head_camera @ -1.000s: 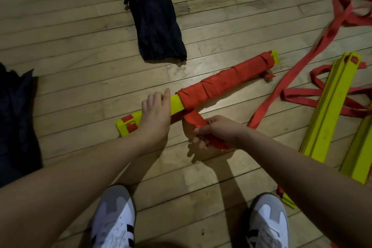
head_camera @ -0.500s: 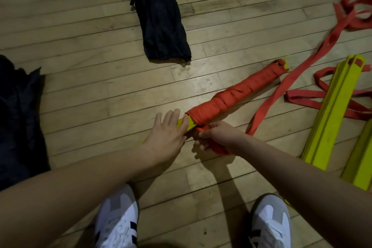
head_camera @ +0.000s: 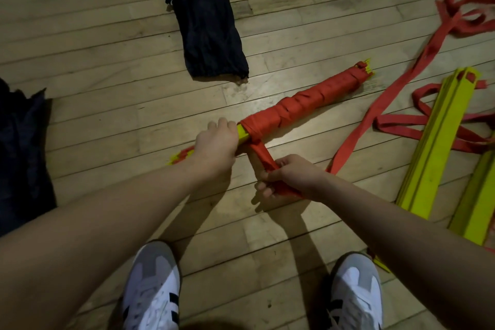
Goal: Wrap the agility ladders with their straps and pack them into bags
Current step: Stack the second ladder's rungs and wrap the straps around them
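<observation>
Below me runs a plank gym floor (head_camera: pixel 93 67), a dark bag (head_camera: pixel 206 27) lying ahead. Since a moment ago the ladder bundle (head_camera: pixel 302 99) has turned and the wrap reaches nearer my left hand (head_camera: pixel 214 144), which grips its yellow end; my right hand (head_camera: pixel 292 177) pinches the red strap (head_camera: pixel 261 151) taut.

Pale wooden floor (head_camera: pixel 88 43) fills the whole view, its narrow planks running from nine o'clock toward three o'clock with dark seams and staggered end joints. A soft sheen of light sits near centre; dimmer boards lie toward six o'clock.
</observation>
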`<state>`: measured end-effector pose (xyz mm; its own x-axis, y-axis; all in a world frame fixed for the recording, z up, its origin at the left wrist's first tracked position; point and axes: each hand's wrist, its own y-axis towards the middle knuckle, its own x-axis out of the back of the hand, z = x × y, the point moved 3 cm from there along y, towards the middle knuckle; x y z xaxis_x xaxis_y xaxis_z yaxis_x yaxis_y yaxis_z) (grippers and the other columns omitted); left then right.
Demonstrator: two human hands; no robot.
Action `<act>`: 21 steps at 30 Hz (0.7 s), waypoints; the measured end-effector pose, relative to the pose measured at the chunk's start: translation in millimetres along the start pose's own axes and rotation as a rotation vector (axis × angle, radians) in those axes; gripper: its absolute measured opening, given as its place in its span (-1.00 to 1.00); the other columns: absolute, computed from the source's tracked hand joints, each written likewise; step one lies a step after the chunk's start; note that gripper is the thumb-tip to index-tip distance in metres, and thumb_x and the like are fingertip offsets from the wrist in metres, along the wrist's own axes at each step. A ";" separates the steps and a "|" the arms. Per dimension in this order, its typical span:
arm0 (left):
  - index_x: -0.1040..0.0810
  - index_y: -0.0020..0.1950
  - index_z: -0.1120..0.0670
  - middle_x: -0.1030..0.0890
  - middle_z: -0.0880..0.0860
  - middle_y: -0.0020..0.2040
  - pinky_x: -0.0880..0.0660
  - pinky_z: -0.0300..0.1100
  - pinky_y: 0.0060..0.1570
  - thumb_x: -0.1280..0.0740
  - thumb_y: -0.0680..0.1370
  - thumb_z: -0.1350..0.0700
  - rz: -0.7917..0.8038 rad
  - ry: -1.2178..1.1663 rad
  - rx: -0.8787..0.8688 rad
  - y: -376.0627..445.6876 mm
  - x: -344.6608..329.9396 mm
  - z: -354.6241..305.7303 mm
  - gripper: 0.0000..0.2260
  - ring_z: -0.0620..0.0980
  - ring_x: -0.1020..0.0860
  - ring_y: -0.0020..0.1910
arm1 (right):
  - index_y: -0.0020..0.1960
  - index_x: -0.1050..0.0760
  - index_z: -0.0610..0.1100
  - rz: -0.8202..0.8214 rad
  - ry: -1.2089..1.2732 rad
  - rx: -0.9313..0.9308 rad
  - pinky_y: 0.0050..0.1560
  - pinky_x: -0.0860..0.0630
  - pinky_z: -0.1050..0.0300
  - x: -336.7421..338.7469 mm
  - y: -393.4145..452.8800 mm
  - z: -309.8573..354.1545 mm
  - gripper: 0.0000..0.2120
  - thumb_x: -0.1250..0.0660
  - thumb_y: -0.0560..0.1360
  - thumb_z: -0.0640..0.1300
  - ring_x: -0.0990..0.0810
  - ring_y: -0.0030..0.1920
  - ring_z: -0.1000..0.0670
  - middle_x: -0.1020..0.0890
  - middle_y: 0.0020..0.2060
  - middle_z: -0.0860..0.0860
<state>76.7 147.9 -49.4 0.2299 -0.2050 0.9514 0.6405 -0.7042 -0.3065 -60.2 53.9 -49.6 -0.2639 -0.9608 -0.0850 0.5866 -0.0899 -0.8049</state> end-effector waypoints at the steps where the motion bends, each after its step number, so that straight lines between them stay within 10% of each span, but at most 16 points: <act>1: -0.31 0.31 0.15 -0.40 0.14 0.22 -0.44 -0.04 -0.07 -0.33 0.51 0.18 -0.018 0.055 -0.005 4.7 1.9 -0.4 -0.60 0.13 -0.42 0.16 | 0.07 -0.45 -0.34 0.010 0.026 0.007 -0.24 -0.60 0.11 -0.1 0.0 1.4 -0.90 -0.25 0.56 -0.34 -0.63 -0.30 -0.06 -0.66 -0.19 -0.22; 10: -0.33 0.24 0.10 -0.34 0.27 0.31 -0.27 0.16 0.27 -0.24 0.53 0.01 -0.136 0.242 -0.243 -23.0 -25.5 -15.1 -0.67 0.27 -0.39 0.19 | 0.03 -0.42 -0.31 -0.005 0.081 0.030 -0.38 -0.55 0.16 -3.7 3.5 4.0 -0.95 -0.21 0.59 -0.34 -0.58 -0.40 -0.03 -0.60 -0.25 -0.21; 14: -0.26 0.14 0.14 -0.52 0.15 0.03 -0.49 0.03 -0.09 -0.48 0.35 0.06 -0.085 0.145 -0.207 -29.8 -30.8 -14.6 -0.48 0.18 -0.54 -0.10 | 0.04 -0.46 -0.34 0.001 0.044 0.010 -0.33 -0.57 0.13 -2.4 4.5 -5.7 -0.91 -0.23 0.58 -0.33 -0.60 -0.35 -0.04 -0.62 -0.24 -0.20; 21: -0.29 0.33 0.18 -0.42 0.16 0.25 -0.43 -0.01 0.00 -0.30 0.57 0.05 0.091 -0.003 0.003 -14.2 -12.9 -10.7 -0.59 0.16 -0.45 0.21 | -0.01 -0.47 -0.38 -0.034 0.001 0.014 -0.43 -0.54 0.20 -6.1 0.2 -4.4 -0.87 -0.17 0.60 -0.35 -0.60 -0.47 -0.01 -0.62 -0.32 -0.20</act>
<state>56.8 153.3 -57.0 0.2894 -0.2661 0.9195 0.6190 -0.6807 -0.3918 -61.8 60.9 -51.8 -0.2848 -0.9568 -0.0585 0.5879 -0.1261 -0.7991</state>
